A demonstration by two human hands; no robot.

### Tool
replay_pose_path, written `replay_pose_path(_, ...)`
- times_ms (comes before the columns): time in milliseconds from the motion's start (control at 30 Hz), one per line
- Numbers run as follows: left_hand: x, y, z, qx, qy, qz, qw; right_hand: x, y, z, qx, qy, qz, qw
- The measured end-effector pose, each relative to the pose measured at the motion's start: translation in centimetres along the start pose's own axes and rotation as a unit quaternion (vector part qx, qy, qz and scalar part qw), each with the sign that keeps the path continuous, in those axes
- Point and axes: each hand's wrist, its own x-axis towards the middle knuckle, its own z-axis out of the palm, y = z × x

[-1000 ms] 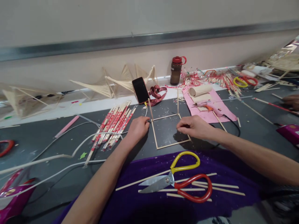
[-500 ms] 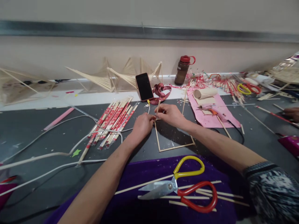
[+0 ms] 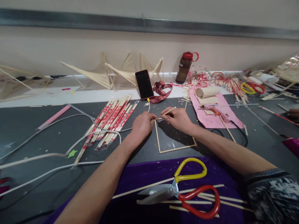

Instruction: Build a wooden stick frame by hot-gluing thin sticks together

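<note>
My left hand is closed at the far left corner of a square frame of thin wooden sticks, its fingertips pinching that corner. My right hand grips a short wooden stick between thumb and fingers, tilted low, with its lower end by the same corner. The frame's far side is mostly hidden behind my hands; another stick rises at its far right. Nearer to me, scissors with one yellow and one red handle lie on purple cloth over several loose sticks.
Wrapped chopsticks and white cables lie left. A phone and a bottle stand behind. At right, a pink glue gun rests on a pink sheet. Another person's hand shows at the right edge.
The short stick in my right hand has tipped from nearly upright to a low slant toward the right. My right hand has shifted slightly right; my left stays at the corner.
</note>
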Motion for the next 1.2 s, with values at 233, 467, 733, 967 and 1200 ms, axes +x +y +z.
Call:
replay_pose_path(233,0.1,-0.3,0.2,0.002,0.009,-0.005,1.000,0.8,0.2,0.2,0.027,0.010,0.010,1.000)
replay_pose_path(467,0.3,-0.3,0.3,0.000,-0.001,0.012,1.000,1.4,-0.3,0.3,0.032,0.012,0.015,0.999)
replay_pose_path(733,0.5,-0.4,0.3,0.015,-0.009,0.020,1.000,1.8,-0.3,0.2,-0.015,0.005,0.023,1.000)
replay_pose_path(967,0.4,-0.1,0.2,0.039,-0.010,0.020,0.999,2.2,-0.4,0.4,-0.058,0.000,0.020,0.998)
replay_pose_path(1200,0.4,0.0,0.3,0.059,-0.008,0.012,0.998,2.7,-0.4,0.8,-0.085,0.017,0.023,0.996)
